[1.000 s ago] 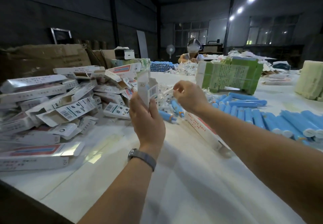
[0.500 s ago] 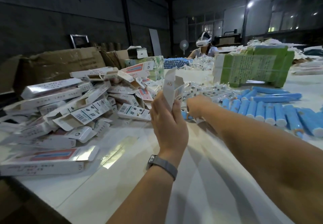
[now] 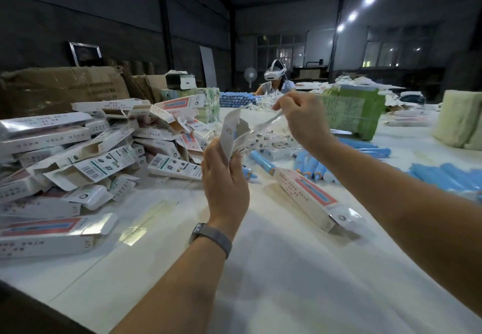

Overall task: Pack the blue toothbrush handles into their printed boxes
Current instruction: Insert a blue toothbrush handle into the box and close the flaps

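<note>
- You are holding a white printed cardboard box (image 3: 233,135) upright in your left hand (image 3: 224,182), fingers curled round its lower part, with the top flap standing open and an orange mark showing on the flap's inner face
- Your right hand (image 3: 302,117) is raised just beside the box's open mouth, and its fingers are pinching a thin clear plastic packet (image 3: 266,121) that is slanting down toward that opening; what is inside the packet is too blurred for you to tell
- A grey band watch (image 3: 211,237) is sitting on your left wrist
- Loose blue cylindrical toothbrush handles (image 3: 310,164) with white ends are lying side by side on the white table (image 3: 273,268) to your right, beyond your right forearm, and one single blue handle (image 3: 262,163) is lying apart from them just past your left hand
- A long closed white box with a red and blue stripe (image 3: 310,198) is lying flat on the table between your two arms
- A heap of white printed boxes (image 3: 86,156), many with open flaps and barcodes showing, is piling up on your left
- A green wrapped bundle (image 3: 352,112) is standing behind your right hand
- Another person wearing a white headset (image 3: 275,71) is sitting at the far end of the table, behind a row of more blue handles (image 3: 234,99)
</note>
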{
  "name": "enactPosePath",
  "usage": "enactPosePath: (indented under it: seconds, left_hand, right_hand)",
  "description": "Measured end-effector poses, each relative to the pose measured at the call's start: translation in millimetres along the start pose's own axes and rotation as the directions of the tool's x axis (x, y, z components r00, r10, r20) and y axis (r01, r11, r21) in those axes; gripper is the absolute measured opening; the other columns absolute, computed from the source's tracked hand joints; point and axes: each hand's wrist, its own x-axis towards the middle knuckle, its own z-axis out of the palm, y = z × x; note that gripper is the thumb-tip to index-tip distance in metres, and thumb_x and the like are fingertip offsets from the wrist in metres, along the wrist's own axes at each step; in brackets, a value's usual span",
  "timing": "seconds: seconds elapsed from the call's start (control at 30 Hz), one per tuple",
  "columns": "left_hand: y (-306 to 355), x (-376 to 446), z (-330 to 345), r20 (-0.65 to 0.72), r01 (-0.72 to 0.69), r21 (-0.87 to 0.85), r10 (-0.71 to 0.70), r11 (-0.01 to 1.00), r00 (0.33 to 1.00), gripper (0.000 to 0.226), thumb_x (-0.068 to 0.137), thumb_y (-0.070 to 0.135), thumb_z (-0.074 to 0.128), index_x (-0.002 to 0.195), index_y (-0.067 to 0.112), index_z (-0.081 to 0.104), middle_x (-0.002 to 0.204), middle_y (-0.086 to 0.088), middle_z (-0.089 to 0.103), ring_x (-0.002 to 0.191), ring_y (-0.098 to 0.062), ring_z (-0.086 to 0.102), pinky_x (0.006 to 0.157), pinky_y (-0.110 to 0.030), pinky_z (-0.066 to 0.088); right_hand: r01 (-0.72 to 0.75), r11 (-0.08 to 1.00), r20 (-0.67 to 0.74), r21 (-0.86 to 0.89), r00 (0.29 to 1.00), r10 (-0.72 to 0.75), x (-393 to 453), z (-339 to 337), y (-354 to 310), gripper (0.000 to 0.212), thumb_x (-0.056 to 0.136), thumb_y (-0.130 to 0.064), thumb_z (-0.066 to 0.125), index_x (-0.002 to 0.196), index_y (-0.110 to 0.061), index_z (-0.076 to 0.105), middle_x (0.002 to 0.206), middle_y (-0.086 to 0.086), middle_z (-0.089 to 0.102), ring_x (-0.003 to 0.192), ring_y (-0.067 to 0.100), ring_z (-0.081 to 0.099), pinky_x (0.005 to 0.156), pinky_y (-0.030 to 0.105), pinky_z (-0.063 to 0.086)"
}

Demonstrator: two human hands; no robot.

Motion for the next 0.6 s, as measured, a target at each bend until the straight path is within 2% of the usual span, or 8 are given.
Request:
enactPosePath:
  seconds: [0.07,0.17,0.23,0.3,0.4,0.43,0.5,0.6]
  left_hand:
    - [0.3,0.3,0.5,-0.005,-0.011,0.005,0.011,1.000,1.000,0.033,0.101,0.011,0.051,0.132,0.002,0.045,0.128,-0.016,0.051,0.116,-0.036,0.051,0.093,-0.057,0.048]
    - [-0.4,-2.0,0.9,0.024,-0.028,0.020,0.027,0.999,0.999,0.033,0.102,0.013,0.051,0.132,0.002,0.046,0.128,-0.017,0.054,0.116,-0.038,0.052,0.093,-0.058,0.047]
    - [-1.3,-3.8,0.6,0.049,-0.051,0.058,0.048,0.997,0.998,0.034,0.101,0.015,0.052,0.131,0.000,0.047,0.127,-0.019,0.056,0.116,-0.039,0.052,0.094,-0.058,0.045]
    - [-0.9,-5.7,-0.2,0.061,-0.086,0.093,0.081,0.992,0.995,0.035,0.100,0.014,0.054,0.130,-0.003,0.049,0.125,-0.021,0.058,0.114,-0.040,0.052,0.094,-0.059,0.044]
    - [1.5,-8.4,-0.4,0.072,-0.136,0.088,0.130,0.987,0.989,0.034,0.099,0.011,0.056,0.129,-0.003,0.049,0.123,-0.021,0.059,0.109,-0.040,0.053,0.090,-0.058,0.046]
    - [2.2,-8.3,-0.5,0.068,-0.133,0.076,0.128,0.988,0.989,0.034,0.100,0.012,0.056,0.130,-0.002,0.049,0.124,-0.019,0.059,0.109,-0.040,0.054,0.089,-0.057,0.047]
    - [2.3,-6.5,-1.2,0.052,-0.100,0.050,0.097,0.994,0.994,0.034,0.101,0.015,0.054,0.132,0.002,0.049,0.126,-0.017,0.060,0.111,-0.038,0.055,0.090,-0.056,0.048]
    - [2.0,-5.9,-1.7,0.033,-0.082,0.025,0.081,0.996,0.996,0.033,0.102,0.021,0.050,0.131,0.006,0.048,0.124,-0.013,0.061,0.108,-0.035,0.057,0.087,-0.054,0.050]
  right_hand:
    - [0.074,0.996,-0.033,0.055,0.997,-0.072,-14.3,-18.8,-22.7,0.028,0.090,-0.008,0.050,0.071,-0.021,0.066,0.040,-0.015,0.046,0.036,0.002,0.031,0.038,0.016,0.022]
    - [0.165,0.984,0.017,0.060,0.986,-0.166,-30.9,-29.8,-47.0,0.026,0.091,-0.004,0.050,0.079,-0.020,0.068,0.055,-0.010,0.055,0.040,0.000,0.034,0.041,0.015,0.026]
    - [0.233,0.971,0.072,-0.042,0.971,-0.230,-34.4,-26.7,-56.3,0.022,0.093,-0.006,0.050,0.091,-0.015,0.070,0.069,-0.006,0.063,0.046,-0.001,0.039,0.048,0.014,0.030]
    - [0.332,0.918,0.164,-0.218,0.940,-0.301,-35.1,-18.9,-61.2,0.021,0.095,-0.010,0.051,0.102,-0.014,0.070,0.091,-0.004,0.066,0.063,0.000,0.046,0.060,0.019,0.033]
    - [0.433,0.830,0.314,-0.351,0.890,-0.332,-34.5,-3.6,-61.6,0.023,0.097,-0.013,0.051,0.116,-0.014,0.063,0.105,0.001,0.065,0.084,0.014,0.055,0.071,0.027,0.040]
    - [0.445,0.822,0.329,-0.356,0.883,-0.336,-34.4,1.4,-60.7,0.025,0.097,-0.014,0.052,0.121,-0.013,0.059,0.103,0.002,0.065,0.083,0.016,0.056,0.072,0.030,0.043]
    - [0.429,0.841,0.280,-0.330,0.895,-0.347,-33.9,9.2,-57.2,0.032,0.095,-0.017,0.058,0.126,-0.014,0.052,0.087,-0.003,0.061,0.069,0.012,0.053,0.064,0.027,0.043]
    - [0.330,0.917,0.124,-0.222,0.943,-0.309,-33.1,12.8,-48.9,0.030,0.090,-0.025,0.068,0.113,-0.018,0.049,0.083,-0.009,0.052,0.067,0.007,0.050,0.060,0.022,0.041]
